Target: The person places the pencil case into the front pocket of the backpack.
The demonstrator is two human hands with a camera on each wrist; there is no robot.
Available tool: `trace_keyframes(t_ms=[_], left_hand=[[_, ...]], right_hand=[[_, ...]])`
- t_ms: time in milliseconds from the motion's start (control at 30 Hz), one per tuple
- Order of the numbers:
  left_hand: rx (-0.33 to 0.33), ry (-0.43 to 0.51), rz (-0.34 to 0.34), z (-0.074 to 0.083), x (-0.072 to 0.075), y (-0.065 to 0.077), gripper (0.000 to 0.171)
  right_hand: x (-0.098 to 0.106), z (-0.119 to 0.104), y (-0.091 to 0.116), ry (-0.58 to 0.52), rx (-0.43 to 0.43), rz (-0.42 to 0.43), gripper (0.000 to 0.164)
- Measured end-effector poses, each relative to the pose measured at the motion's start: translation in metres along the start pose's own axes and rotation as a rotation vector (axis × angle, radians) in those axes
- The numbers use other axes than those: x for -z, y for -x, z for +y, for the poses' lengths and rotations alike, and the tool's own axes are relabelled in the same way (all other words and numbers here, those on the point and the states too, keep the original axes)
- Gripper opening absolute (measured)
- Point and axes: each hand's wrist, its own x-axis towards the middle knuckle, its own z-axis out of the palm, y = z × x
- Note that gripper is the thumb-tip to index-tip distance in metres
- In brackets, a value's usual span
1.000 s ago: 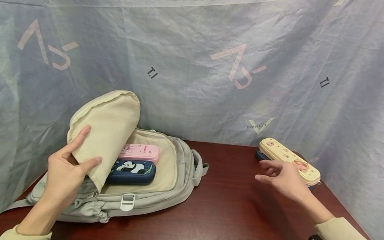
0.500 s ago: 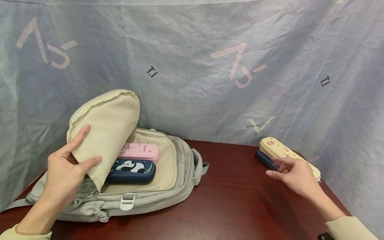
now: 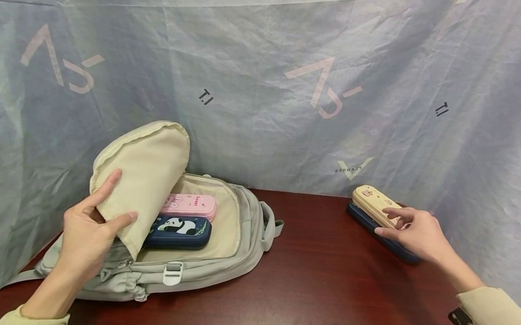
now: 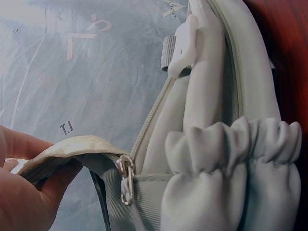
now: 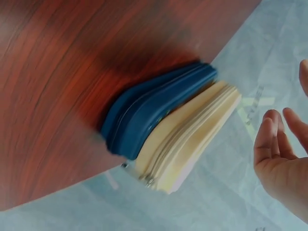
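My left hand [image 3: 86,234] pinches the cream-lined flap [image 3: 149,176] of a pale grey backpack [image 3: 251,250] and keeps it lifted; the left wrist view shows the flap's edge between thumb and fingers, beside a zipper pull [image 4: 126,178]. Inside the backpack lie a pink pencil case [image 3: 196,206] and a navy panda pencil case [image 3: 186,233], their left ends hidden by the flap. At the right, a yellow pencil case [image 3: 369,200] rests on a dark blue pencil case [image 3: 395,245]. My right hand [image 3: 422,235] hovers over the yellow case, fingers loosely bent, apart from it in the right wrist view.
The dark red-brown table [image 3: 317,263] extends between the backpack and the stacked cases. A grey printed cloth [image 3: 264,84] hangs behind and on both sides. The backpack's straps and loop [image 3: 268,226] lie on the tabletop.
My right hand has moved right, from the left side of the stacked cases to above the yellow one, uncovering more of the dark blue case. My left hand holds the flap nearly still.
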Motion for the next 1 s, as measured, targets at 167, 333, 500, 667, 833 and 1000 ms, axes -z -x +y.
trace_keyframes(t_ms=[167,333,500,667,833,1000], left_hand=[[-0.006,-0.003,-0.007,0.000,0.000,-0.001,0.090],[0.005,-0.018,-0.005,0.000,0.001,0.000,0.089],[0.019,-0.039,0.002,0.000,0.001,0.000,0.089],[0.025,-0.044,-0.001,0.000,0.000,0.000,0.090],[0.022,-0.045,0.002,0.000,0.000,0.001,0.090],[0.014,-0.039,0.002,0.000,0.000,0.001,0.090]], right_hand=[[0.006,0.016,-0.001,0.028,-0.022,-0.026,0.062],[0.008,0.032,-0.002,0.043,-0.027,-0.029,0.066],[0.011,0.051,0.000,0.053,-0.031,-0.061,0.076],[0.015,0.069,0.003,0.041,-0.092,-0.138,0.086],[0.016,0.081,0.005,0.021,-0.137,-0.172,0.097],[0.015,0.091,0.005,0.025,-0.151,-0.178,0.099]])
